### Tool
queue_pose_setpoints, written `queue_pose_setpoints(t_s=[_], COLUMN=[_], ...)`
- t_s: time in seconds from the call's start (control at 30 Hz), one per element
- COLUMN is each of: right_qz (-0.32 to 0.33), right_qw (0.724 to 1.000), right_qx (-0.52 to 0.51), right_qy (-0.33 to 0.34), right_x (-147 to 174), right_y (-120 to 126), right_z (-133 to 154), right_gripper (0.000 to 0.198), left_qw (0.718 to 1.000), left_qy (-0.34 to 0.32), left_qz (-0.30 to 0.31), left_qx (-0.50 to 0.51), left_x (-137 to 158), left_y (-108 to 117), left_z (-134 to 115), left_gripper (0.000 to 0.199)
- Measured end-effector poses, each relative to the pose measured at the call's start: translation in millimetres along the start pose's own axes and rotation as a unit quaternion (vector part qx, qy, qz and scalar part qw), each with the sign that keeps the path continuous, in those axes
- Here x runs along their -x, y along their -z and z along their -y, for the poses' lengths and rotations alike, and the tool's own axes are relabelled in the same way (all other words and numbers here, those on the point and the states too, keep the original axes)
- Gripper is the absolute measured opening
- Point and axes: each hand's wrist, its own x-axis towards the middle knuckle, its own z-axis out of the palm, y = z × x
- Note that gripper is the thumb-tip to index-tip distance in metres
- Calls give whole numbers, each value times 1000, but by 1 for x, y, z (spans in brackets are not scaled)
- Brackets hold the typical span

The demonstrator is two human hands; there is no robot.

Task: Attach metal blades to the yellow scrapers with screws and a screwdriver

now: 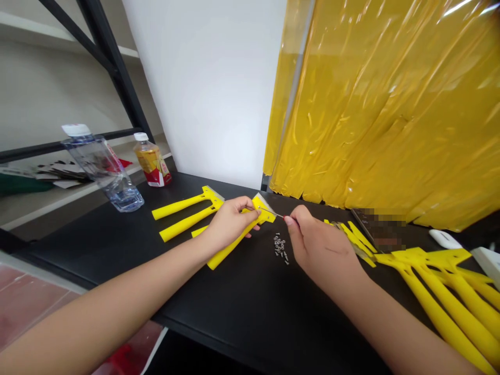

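My left hand [235, 220] is closed round a yellow scraper [224, 255] with a metal blade along its head, held just above the black tabletop. In my right hand [322, 245] is a screwdriver [276, 214]; a bit of its red handle shows, and the thin shaft reaches left to the scraper's head, near a screw hole. Small loose screws [280, 247] lie scattered below, between my hands. To the left rest more yellow scrapers [185, 225], their heads fitted with blades. My fingers partly cover the held scraper.
Several yellow scraper handles [427, 258] are piled at the right, beside small yellow strips [356, 237] and a dark flat object [378, 229]. A clear bottle [103, 169] and a drink bottle [153, 161] stand at the left. Yellow plastic wrapping [375, 114] rises behind.
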Motion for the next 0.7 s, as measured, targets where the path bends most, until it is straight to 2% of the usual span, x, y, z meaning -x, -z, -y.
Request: queue_pose_setpoints(t_s=[0.17, 0.37, 0.7], right_qz=[22, 42, -22], right_qw=[999, 998, 999], right_qx=[-27, -29, -50], right_qy=[-30, -19, 3], right_x=[-6, -2, 2], right_y=[5, -2, -13], right_z=[-3, -1, -4], right_gripper=[16, 15, 18], left_qw=[1000, 999, 998], left_qy=[-15, -23, -38], left_qz=[-19, -22, -29], left_qx=[-6, -15, -32], left_x=[2, 2, -1], left_y=[-2, 0, 2], left_z=[-1, 1, 7], left_gripper=[21, 19, 18])
